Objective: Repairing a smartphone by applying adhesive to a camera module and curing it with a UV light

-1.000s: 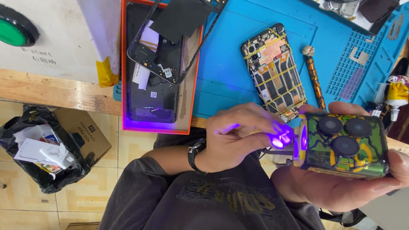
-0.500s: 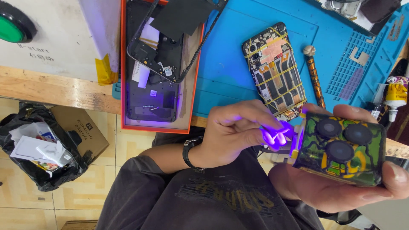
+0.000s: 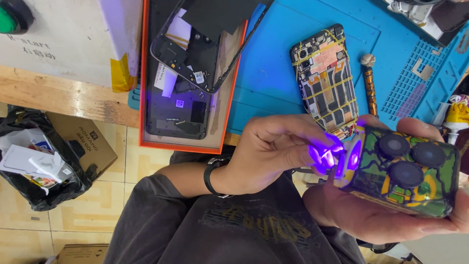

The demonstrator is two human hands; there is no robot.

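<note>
Since the earlier frames the left hand (image 3: 273,154) has slid a little further toward the box (image 3: 403,168), and its fingertips (image 3: 325,154) now sit right at the glowing end, while the box stays cradled in the right hand (image 3: 381,215) with only a slight shift. The box is a chunky rounded block, glossy, patterned in green, yellow and black like camouflage, with three dark round knobs on its top face and a violet light shining from its left end. That light tints the left fingertips purple. The left hand's fingers are pinched close together at the box's end; whether they grip something small there cannot be told through the glare. The right hand lies open beneath the box, palm up, thumb along the lower edge and fingers curled over the far side, so the box rests in it above the person's lap, just off the table's near edge. A black wristband (image 3: 211,176) circles the left wrist. On the blue mat (image 3: 273,58) lies a phone (image 3: 325,80) with its back off, showing boards and yellow tape, just beside a thin brown tool (image 3: 370,85). To the left an orange-rimmed tray (image 3: 143,98) holds a dark phone frame (image 3: 195,54). A black bag (image 3: 44,161) of scraps sits on the tiled floor.
</note>
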